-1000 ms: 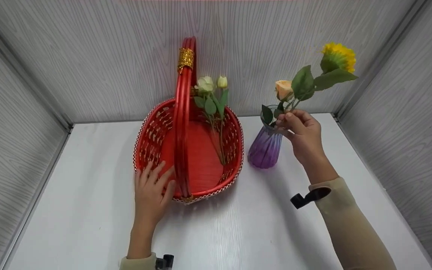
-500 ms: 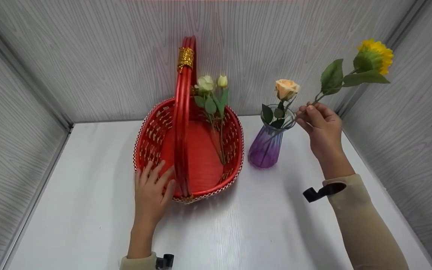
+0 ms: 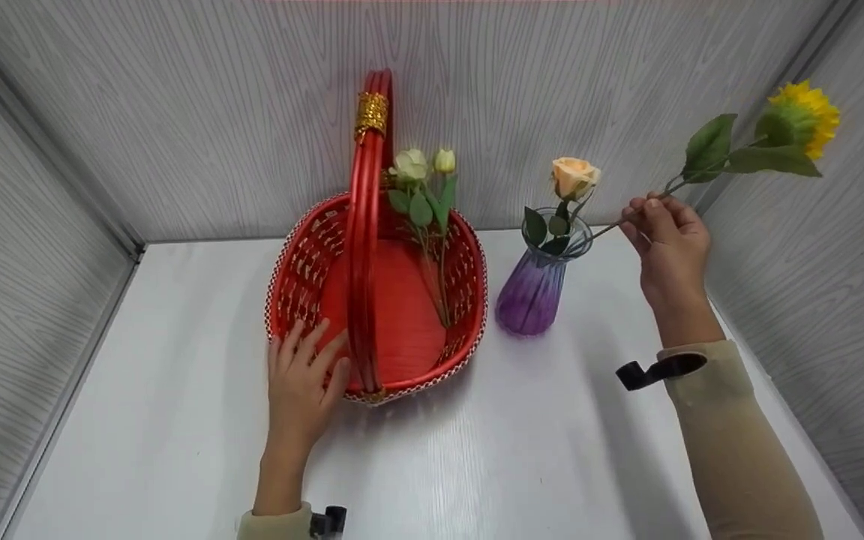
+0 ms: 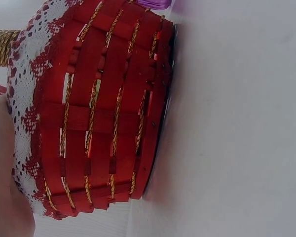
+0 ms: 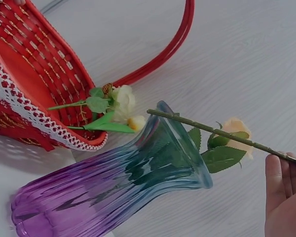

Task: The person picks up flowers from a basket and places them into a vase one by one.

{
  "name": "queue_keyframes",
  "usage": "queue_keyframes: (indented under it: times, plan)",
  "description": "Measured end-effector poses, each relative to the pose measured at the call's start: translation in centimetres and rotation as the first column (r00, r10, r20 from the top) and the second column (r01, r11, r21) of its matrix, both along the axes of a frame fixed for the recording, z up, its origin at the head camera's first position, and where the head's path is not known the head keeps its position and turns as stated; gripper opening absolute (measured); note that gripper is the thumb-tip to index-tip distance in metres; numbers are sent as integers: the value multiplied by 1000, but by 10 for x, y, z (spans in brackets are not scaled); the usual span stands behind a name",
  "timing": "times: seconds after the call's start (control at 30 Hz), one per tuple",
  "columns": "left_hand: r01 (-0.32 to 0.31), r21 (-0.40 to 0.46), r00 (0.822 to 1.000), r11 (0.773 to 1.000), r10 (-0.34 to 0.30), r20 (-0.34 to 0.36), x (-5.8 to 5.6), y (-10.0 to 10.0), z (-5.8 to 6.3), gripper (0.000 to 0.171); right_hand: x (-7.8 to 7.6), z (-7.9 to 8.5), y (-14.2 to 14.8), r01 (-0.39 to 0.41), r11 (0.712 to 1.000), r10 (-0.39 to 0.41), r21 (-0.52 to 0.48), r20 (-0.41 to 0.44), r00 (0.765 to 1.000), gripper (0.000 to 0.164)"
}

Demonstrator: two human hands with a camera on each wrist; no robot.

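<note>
My right hand pinches the stem of a yellow sunflower, whose bloom leans out to the right. The stem's cut end lies across the mouth of a purple-and-blue glass vase, overlapping its rim in the right wrist view. A peach rose with green leaves stands in the vase. At the red woven basket, my left hand rests over the near left rim, fingers stretched inward. A white rose and a pale yellow tulip lean inside the basket's right side.
The basket's tall arched handle, bound in gold at the top, rises between my left hand and the leaning flowers. Grey wood-grain panels enclose the white table at the back and both sides.
My right hand has moved right, away from the vase, drawing the sunflower with it and pulling more of its stem out of the mouth. My left hand and the basket stay put.
</note>
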State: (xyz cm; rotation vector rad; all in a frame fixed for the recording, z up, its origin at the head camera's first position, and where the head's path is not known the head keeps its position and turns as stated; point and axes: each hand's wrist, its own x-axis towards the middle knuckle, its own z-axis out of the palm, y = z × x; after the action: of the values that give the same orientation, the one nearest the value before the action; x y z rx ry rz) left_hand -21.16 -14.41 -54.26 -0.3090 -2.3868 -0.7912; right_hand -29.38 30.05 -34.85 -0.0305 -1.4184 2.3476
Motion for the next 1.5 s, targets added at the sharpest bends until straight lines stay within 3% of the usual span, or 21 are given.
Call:
queue_keyframes:
  times: [0.4, 0.57, 0.7, 0.97, 1.17, 1.33, 1.5]
  plan:
    - [12, 9, 1000, 1000, -11, -22, 2, -2, 1, 39, 2, 10, 8, 25, 998, -25, -52, 4, 1000, 32]
    - [10, 3, 1000, 1000, -10, -20, 2, -1, 1, 40, 0, 15, 13, 44, 995, -49, -90, -44, 998, 32]
    - [7, 4, 999, 1000, -7, -36, 0, 0, 3, 39, -4, 12, 14, 66, 998, -67, -16, -78, 995, 32]
    - [15, 3, 999, 1000, -15, -38, 0, 2, 2, 39, -9, -1, 7, 92, 984, -90, 150, -19, 996, 32]
    - [16, 3, 999, 1000, -16, -35, 1, 2, -1, 39, -14, -6, 0, 60, 981, -73, 183, 64, 995, 33]
    - [21, 1, 999, 1000, -21, -27, 1, 2, -1, 38, -16, -9, -4, 41, 977, -59, 209, 85, 995, 34]
    - [21, -1, 1000, 1000, -21, -19, 0, 1, 1, 38, -18, -10, -5, -34, 979, 9, 203, 120, 993, 32]
